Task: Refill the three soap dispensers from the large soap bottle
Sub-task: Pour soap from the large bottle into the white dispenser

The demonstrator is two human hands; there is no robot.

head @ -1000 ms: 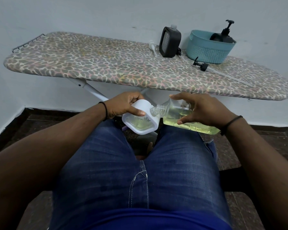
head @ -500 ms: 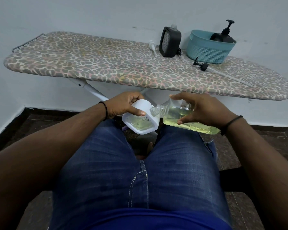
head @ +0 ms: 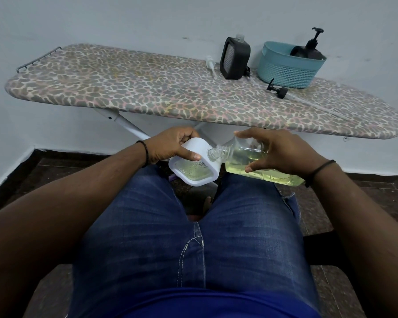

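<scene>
Over my lap, just in front of the ironing board [head: 147, 97], I hold both vessels in the air with nothing under them but my jeans [head: 147, 237]. My left hand [head: 170, 145] wraps the white dispenser [head: 194, 166], thumb across its clear face and fingers behind its top, tilted so its opening leans toward the bottle. My right hand [head: 283, 152] grips the large soap bottle [head: 251, 164] from above, fingers over the far side and thumb on the near side, the bottle lying almost level with its threaded neck touching the dispenser's upper corner.

Risks, as I judge them: the neck looks to rest at the edge of the opening, so a small slip of either wrist could send soap onto my jeans or the floor. Yellow soap sits close to the neck, so tipping further could bring a surge. Soap on my fingers would make both grips slippery.

One dark dispenser [head: 234, 58] stands on the board; another [head: 308, 50] sits in the teal basket [head: 285, 70].
</scene>
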